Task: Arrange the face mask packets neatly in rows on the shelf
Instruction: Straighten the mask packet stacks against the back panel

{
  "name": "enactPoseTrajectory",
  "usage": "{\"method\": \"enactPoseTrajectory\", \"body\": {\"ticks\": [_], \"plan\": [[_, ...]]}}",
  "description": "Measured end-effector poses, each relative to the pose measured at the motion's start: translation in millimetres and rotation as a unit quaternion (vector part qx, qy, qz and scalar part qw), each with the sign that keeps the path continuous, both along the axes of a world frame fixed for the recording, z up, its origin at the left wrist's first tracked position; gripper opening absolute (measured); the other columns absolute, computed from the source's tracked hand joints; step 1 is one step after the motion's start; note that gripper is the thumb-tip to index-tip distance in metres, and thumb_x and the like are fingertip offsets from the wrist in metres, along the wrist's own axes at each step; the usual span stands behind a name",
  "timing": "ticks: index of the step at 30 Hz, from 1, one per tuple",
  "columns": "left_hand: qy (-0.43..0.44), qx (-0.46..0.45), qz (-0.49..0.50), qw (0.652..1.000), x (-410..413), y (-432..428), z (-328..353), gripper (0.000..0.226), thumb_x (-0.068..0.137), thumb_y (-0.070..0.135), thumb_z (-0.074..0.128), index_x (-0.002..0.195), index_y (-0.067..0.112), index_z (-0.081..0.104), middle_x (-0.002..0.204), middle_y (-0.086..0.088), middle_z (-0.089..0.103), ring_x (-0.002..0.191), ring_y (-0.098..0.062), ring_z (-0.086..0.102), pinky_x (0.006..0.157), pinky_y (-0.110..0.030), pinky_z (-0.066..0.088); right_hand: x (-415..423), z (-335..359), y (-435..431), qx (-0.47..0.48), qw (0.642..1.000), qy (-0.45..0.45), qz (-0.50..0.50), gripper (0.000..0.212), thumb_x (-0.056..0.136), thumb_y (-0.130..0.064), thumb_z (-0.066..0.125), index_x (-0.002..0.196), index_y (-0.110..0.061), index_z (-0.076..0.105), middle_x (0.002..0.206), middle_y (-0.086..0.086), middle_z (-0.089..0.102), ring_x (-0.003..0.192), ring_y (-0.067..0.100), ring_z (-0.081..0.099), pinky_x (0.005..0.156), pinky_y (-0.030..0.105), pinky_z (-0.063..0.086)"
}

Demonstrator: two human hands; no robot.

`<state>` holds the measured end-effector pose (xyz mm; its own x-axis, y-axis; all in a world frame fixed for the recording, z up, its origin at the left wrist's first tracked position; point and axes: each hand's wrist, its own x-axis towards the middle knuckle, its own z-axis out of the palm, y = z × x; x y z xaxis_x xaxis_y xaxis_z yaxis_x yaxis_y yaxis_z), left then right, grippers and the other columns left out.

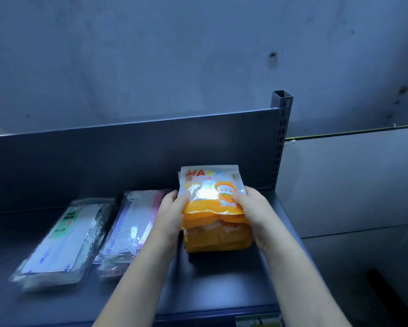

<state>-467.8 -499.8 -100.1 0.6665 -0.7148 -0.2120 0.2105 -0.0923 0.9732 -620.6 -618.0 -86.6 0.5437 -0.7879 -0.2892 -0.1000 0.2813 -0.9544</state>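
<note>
1. At the right end of the shelf, close to the back panel and the slotted upright post, both hands are on a stack of orange packets. The left hand has its grip clamped on the stack's left side, thumb laid over the top packet's face. The right hand mirrors that on the right side.
2. The others lie flat. A purple-and-pink stack is just beside the left hand. A green-label packet sits further toward the left end. Both run front to back, a bit slanted.
3. Step in hand, I reckon: squaring up the third row and setting it down. The top packet tips up toward the camera. Can't tell if the bottom one is fully resting on the shelf.
4. Next move, my guess: lay the stack flat and nudge the edges flush, lined up parallel with the middle stack. Then let go of both sides evenly. That film looks slippery, so the packets could easily fan out.
5. Materials: the orange ones are glossy plastic pouches, squat and puffy, with a cartoon figure and lots of glare. The other two are longer, flatter clear sleeves with pale masks and ear loops showing through. The shelf is matte dark grey metal, and the post is a hollow square tube.
</note>
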Motion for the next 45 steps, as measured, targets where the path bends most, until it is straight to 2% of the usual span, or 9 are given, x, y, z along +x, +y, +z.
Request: {"method": "enactPoseTrajectory", "body": {"ticks": [4, 7, 8, 10, 12, 20, 27, 37, 45], "plan": [[0.021, -0.035, -0.038, 0.998, -2, 5, 6, 0.053, 0.084, 0.038, 0.062, 0.129, 0.009, 0.069, 0.119, -0.015, 0.079, 0.110, -0.031, 0.076, 0.080, -0.038, 0.062, -9, 1, -1, 0.030, 0.998, -0.053, 0.026, 0.029, 0.097, -0.026, 0.060, 0.121, -0.013, 0.068, 0.115, 0.014, 0.078, 0.098, 0.035, 0.077, 0.074, 0.053, 0.064], [0.052, -0.039, -0.050, 0.997, -6, 6, 2, 0.054, 0.088, 0.041, 0.066, 0.133, 0.012, 0.067, 0.120, -0.014, 0.079, 0.107, -0.029, 0.077, 0.080, -0.040, 0.065, -14, -8, -4, 0.073, 0.994, -0.083, -0.006, 0.073, 0.082, -0.056, 0.075, 0.139, -0.015, 0.059, 0.140, 0.009, 0.068, 0.123, 0.027, 0.068, 0.101, 0.048, 0.057], [0.064, -0.031, -0.052, 0.996, -8, 6, 0, 0.055, 0.090, 0.044, 0.068, 0.136, 0.015, 0.066, 0.123, -0.013, 0.078, 0.110, -0.031, 0.076, 0.088, -0.045, 0.064, -14, -10, -3, 0.077, 0.993, -0.093, -0.014, 0.072, 0.084, -0.058, 0.072, 0.140, -0.014, 0.061, 0.138, 0.009, 0.069, 0.122, 0.027, 0.068, 0.104, 0.051, 0.055], [0.084, -0.013, -0.051, 0.995, -12, 6, -5, 0.059, 0.089, 0.053, 0.067, 0.139, 0.023, 0.064, 0.126, -0.011, 0.077, 0.115, -0.035, 0.074, 0.101, -0.055, 0.058, -14, -12, 1, 0.105, 0.988, -0.108, -0.014, 0.046, 0.101, -0.047, 0.055, 0.126, -0.012, 0.071, 0.120, 0.013, 0.078, 0.102, 0.029, 0.076, 0.088, 0.052, 0.062], [0.078, -0.001, -0.031, 0.996, -15, 6, -5, 0.055, 0.090, 0.056, 0.063, 0.136, 0.027, 0.066, 0.121, -0.008, 0.079, 0.112, -0.034, 0.076, 0.101, -0.058, 0.058, -11, -18, 3, 0.120, 0.987, -0.106, -0.012, 0.043, 0.106, -0.045, 0.048, 0.117, -0.013, 0.075, 0.110, 0.015, 0.080, 0.088, 0.029, 0.078, 0.071, 0.047, 0.064], [0.116, -0.032, 0.009, 0.993, -20, 1, 10, 0.057, 0.101, 0.061, 0.046, 0.124, 0.019, 0.077, 0.116, -0.013, 0.080, 0.112, -0.033, 0.075, 0.099, -0.050, 0.060, -3, -19, 5, 0.095, 0.990, -0.108, -0.008, 0.060, 0.104, -0.063, 0.039, 0.126, -0.018, 0.073, 0.115, 0.011, 0.080, 0.099, 0.029, 0.078, 0.086, 0.048, 0.061], [0.133, -0.030, 0.069, 0.988, -21, 6, 1, 0.080, 0.098, 0.079, 0.027, 0.121, 0.022, 0.079, 0.111, -0.010, 0.082, 0.105, -0.028, 0.078, 0.083, -0.040, 0.064, -8, -18, 5, 0.105, 0.985, -0.134, 0.021, 0.066, 0.106, -0.065, 0.028, 0.124, -0.019, 0.073, 0.112, 0.009, 0.081, 0.093, 0.022, 0.080, 0.068, 0.032, 0.064], [0.154, -0.012, 0.114, 0.981, -26, 0, 6, 0.086, 0.093, 0.087, 0.027, 0.117, 0.025, 0.081, 0.104, -0.008, 0.083, 0.104, -0.029, 0.078, 0.100, -0.053, 0.060, -1, -22, 7, 0.100, 0.986, -0.136, 0.009, 0.071, 0.103, -0.069, 0.028, 0.124, -0.019, 0.074, 0.112, 0.011, 0.080, 0.097, 0.026, 0.079, 0.074, 0.034, 0.064], [0.124, -0.006, 0.116, 0.985, -29, 8, 0, 0.094, 0.082, 0.096, 0.023, 0.121, 0.031, 0.079, 0.114, -0.003, 0.082, 0.115, -0.026, 0.074, 0.110, -0.051, 0.053, 0, -37, 1, 0.104, 0.986, -0.131, -0.024, 0.081, 0.099, -0.075, 0.035, 0.150, -0.016, 0.054, 0.138, 0.010, 0.069, 0.122, 0.028, 0.070, 0.087, 0.041, 0.064]]}}
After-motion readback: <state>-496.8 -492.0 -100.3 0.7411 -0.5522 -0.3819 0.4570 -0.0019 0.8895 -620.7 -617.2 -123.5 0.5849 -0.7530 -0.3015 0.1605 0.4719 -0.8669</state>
